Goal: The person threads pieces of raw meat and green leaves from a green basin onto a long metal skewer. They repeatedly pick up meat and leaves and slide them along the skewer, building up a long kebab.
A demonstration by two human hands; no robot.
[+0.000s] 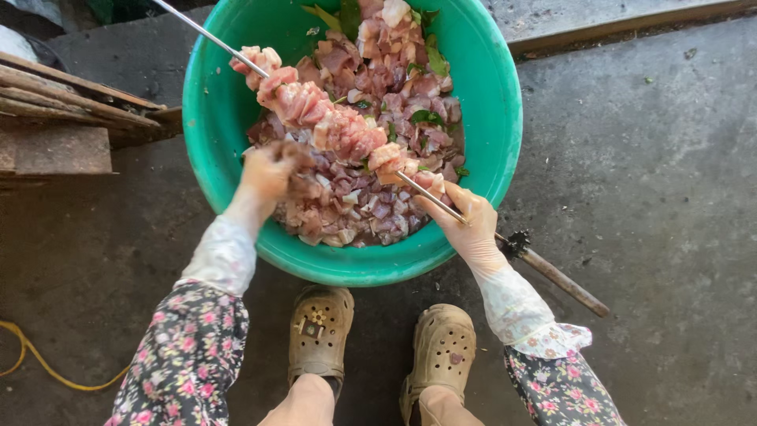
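Gripping the metal skewer (430, 195) near its handle, my right hand (471, 229) holds it slanted over the green basin (505, 118). I see my left hand (268, 170) closed on meat pieces (378, 205) inside, beneath the threaded meat (323, 118).

Concrete floor (646, 158), grey and stained. Weathered wooden planks (71, 99) stacked at upper left, resting on the floor. Yellow cord (39, 363) curving across the lower left corner. Pair of tan perforated clogs (378, 339) at bottom centre, side by side. Raised concrete edge (623, 24) along the upper right.
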